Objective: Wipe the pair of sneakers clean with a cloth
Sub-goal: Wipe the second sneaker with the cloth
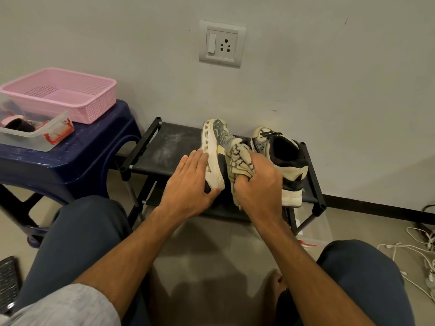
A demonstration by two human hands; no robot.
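Observation:
Two cream, grey and black sneakers sit on a low black shoe rack (164, 149). The left sneaker (216, 142) is tipped on its side with its sole facing left. My left hand (190, 182) presses flat against that sole, fingers straight, thumb under the heel. My right hand (256, 182) grips a bunched cream cloth with dark lines (237, 158) and holds it against the upper of the tipped sneaker. The right sneaker (280, 156) stands upright beside it, heel toward me.
A dark blue plastic stool (77, 158) at the left carries a pink basket (63, 95) and a clear lidded box (30, 130). White cables (421, 250) lie on the floor at the right. A wall socket (221, 43) is above the rack. My knees frame the floor below.

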